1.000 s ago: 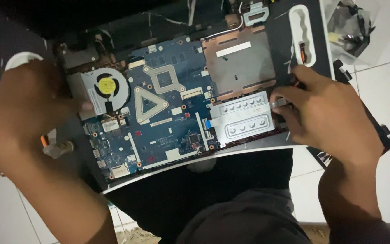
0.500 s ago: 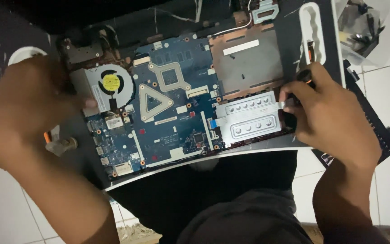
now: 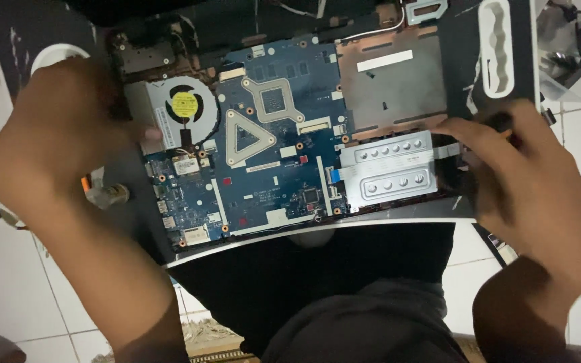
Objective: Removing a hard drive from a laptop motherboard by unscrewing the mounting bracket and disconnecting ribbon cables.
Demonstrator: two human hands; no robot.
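An opened laptop chassis (image 3: 462,74) lies across my lap with its blue motherboard (image 3: 270,168) bare. My left hand (image 3: 62,141) grips the chassis at its left edge, thumb tip touching the round cooling fan (image 3: 184,107) with the yellow centre. My right hand (image 3: 532,188) is at the right end of a silver metal plate (image 3: 388,168). Its fingers are curled around a small dark tool (image 3: 502,121), blurred by motion. The tool's tip is hidden.
A grey bay with copper edges (image 3: 391,87) sits above the silver plate. A white oblong grille (image 3: 497,47) is on the chassis's far right. A small metal-and-orange object (image 3: 105,195) lies by my left wrist. A clear bag (image 3: 566,40) rests on the white tiled floor (image 3: 8,282).
My right hand has slid right, from on top of the silver plate's end to just past it. The left hand stays on the chassis's left edge.
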